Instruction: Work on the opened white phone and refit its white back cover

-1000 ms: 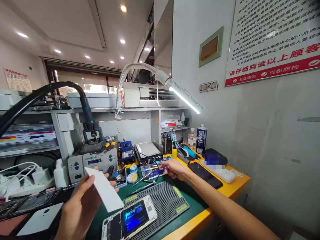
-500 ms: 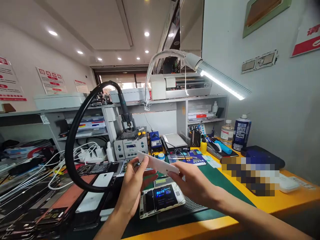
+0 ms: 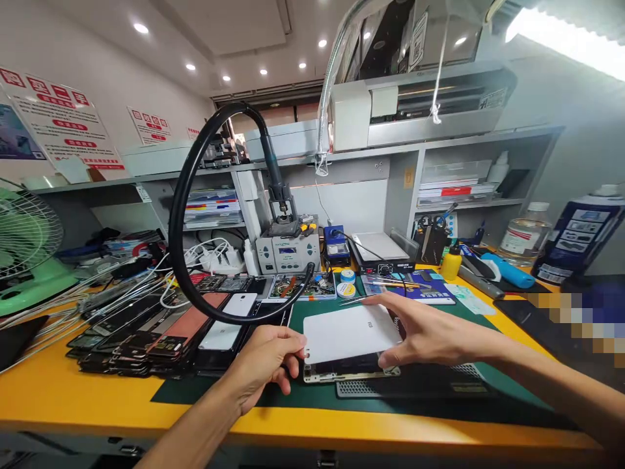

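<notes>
A white phone back cover [image 3: 349, 329] with a small logo lies slightly tilted over an opened phone [image 3: 336, 372]; part of the phone's dark inside shows along the near edge. At the cover's left corner, near its small holes, my left hand [image 3: 266, 361] pinches with thumb and forefinger, the other fingers curled. Spanning the right end, my right hand [image 3: 415, 329] grips it with the thumb at the near side and fingers at the far side. A perforated metal plate [image 3: 410, 387] lies below on the green mat [image 3: 273, 397]. Tweezers [image 3: 352, 301] rest just beyond the cover.
Left of my hands are stacked phone parts [image 3: 141, 332] and a white phone panel [image 3: 227, 322]. A black hose [image 3: 178, 215] arches from the hot-air station [image 3: 286, 254]. Small tubs [image 3: 346, 290], a yellow bottle [image 3: 450, 263] and a spray can [image 3: 579, 234] stand farther back.
The white cover has come down from above the phone, turned its outer face up and now lies over it. Both hands moved with it; the camera view has shifted.
</notes>
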Demonstrator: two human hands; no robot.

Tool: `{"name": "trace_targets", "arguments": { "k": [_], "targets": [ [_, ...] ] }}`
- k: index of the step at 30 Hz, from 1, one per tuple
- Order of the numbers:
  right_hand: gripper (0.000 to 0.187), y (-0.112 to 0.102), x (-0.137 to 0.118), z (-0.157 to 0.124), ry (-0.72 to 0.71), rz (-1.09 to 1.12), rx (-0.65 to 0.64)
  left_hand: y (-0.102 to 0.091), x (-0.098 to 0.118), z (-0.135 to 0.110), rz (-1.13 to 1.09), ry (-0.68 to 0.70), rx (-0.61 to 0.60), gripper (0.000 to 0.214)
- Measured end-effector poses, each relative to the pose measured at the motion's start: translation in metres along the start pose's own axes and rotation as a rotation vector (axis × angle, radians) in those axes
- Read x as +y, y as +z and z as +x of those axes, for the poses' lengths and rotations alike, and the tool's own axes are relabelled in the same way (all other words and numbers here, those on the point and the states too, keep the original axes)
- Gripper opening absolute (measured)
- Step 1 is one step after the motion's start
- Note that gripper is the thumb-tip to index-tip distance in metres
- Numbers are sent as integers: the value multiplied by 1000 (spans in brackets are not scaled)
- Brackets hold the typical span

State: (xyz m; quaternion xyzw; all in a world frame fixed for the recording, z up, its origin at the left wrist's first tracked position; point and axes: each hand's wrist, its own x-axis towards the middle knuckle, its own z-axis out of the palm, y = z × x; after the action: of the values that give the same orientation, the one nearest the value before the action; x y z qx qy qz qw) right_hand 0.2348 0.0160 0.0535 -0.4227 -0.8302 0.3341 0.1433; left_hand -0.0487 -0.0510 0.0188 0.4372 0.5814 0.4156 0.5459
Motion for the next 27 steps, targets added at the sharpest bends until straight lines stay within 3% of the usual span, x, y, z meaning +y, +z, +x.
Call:
{"name": "trace_targets", "arguments": {
  "k": [3,9,14,23,25,27],
  "targets": [
    [76,3,6,-1,-41,-159,-11,1,-3,1,41,-36,-10,25],
    [75,16,23,3,-123,-174,24,-2,-6,4,138,-58,-17,24],
    [63,21,25,3,-217,-199,-2,-3,-6,5,245,-54,-26,22],
    [49,27,24,1,-160,-270,-30,-12,-3,0,493,1,-28,22],
    [48,28,25,1,-147,-294,-30,-15,0,-4,577,94,4,21],
    [49,28,26,1,-155,-316,-26,-20,3,-7,735,315,-6,20]
  ]
}}
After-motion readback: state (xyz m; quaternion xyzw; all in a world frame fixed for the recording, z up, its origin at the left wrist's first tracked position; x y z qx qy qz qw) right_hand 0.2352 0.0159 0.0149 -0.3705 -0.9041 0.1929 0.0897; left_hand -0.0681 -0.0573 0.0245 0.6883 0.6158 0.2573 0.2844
